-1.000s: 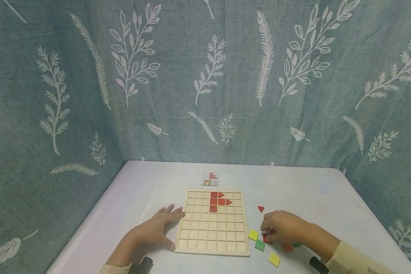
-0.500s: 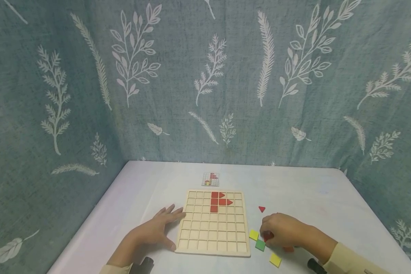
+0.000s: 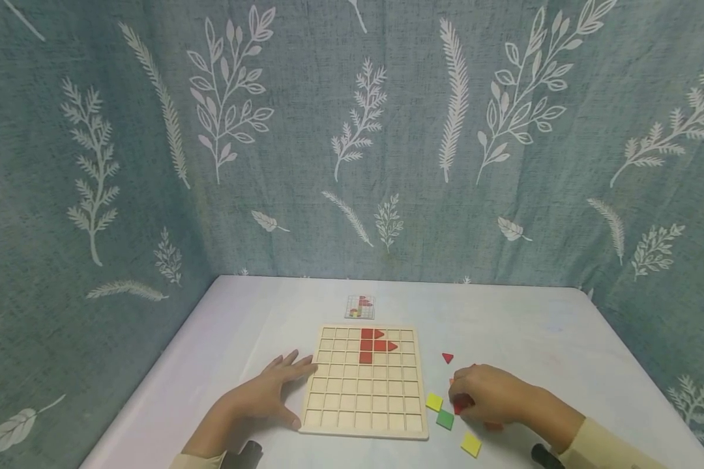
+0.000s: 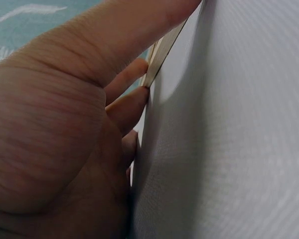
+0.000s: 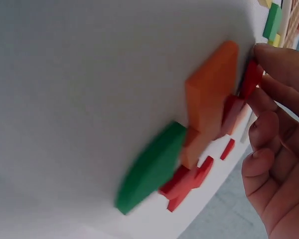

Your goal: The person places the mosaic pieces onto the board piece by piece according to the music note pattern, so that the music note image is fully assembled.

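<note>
Honestly, from over here the white table [image 3: 229, 326] looks fine; what I'd worry about is the wooden board [image 3: 364, 387] on it, since the left hand [image 3: 266, 393] lies spread and loose against its left edge and a careless shove could slide it or jog the red shapes [image 3: 366, 346] laid in its squares. Right of the board, the right hand [image 3: 495, 394] has a red piece [image 5: 250, 79] pinched between thumb and finger, so close to its neighbours [image 5: 231, 112] that a clumsy pull could scatter them. Can't tell if it's off the table. Also, the head camera gets the picture card [image 3: 360, 307] beyond the board, which neither wrist camera does. The right wrist one, though, catches a chunky orange block [image 5: 212, 84], only peeking out in the head view, plus a rounded green piece [image 5: 152, 169] hidden there behind the hand.
</note>
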`<state>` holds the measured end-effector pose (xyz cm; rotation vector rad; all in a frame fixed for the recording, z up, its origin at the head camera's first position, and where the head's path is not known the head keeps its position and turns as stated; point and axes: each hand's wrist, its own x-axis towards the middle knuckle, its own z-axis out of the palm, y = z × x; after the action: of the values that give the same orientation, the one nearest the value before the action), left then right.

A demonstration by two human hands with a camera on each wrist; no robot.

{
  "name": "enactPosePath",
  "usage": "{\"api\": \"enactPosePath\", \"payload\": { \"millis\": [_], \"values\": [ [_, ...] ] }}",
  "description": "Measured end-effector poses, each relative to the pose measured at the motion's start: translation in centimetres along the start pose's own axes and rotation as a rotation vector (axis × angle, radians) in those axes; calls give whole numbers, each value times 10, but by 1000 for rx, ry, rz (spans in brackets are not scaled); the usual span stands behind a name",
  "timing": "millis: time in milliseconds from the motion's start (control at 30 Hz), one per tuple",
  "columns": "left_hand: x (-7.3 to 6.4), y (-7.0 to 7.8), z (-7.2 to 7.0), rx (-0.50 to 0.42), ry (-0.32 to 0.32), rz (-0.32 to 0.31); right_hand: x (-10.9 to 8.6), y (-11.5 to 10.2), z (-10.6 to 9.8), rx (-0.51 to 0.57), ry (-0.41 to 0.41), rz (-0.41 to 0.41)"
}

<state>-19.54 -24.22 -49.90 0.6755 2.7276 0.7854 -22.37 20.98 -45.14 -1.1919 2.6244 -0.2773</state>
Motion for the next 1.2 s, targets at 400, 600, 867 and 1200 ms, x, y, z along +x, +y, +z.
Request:
{"api": "enactPosePath", "payload": {
  "millis": [400, 600, 867, 1200],
  "values": [
    [1, -1, 1, 0, -11, 10, 24, -9, -16, -37, 51, -82],
    [1, -1, 0, 6, -12, 3, 50, -13, -9, -47, 76, -50],
    [0, -1, 1, -4, -14, -8, 82, -20, -11, -50, 83, -69],
    [1, 0, -1, 1, -14, -16, 116, -28, -10, -115, 100, -117]
  ]
}}
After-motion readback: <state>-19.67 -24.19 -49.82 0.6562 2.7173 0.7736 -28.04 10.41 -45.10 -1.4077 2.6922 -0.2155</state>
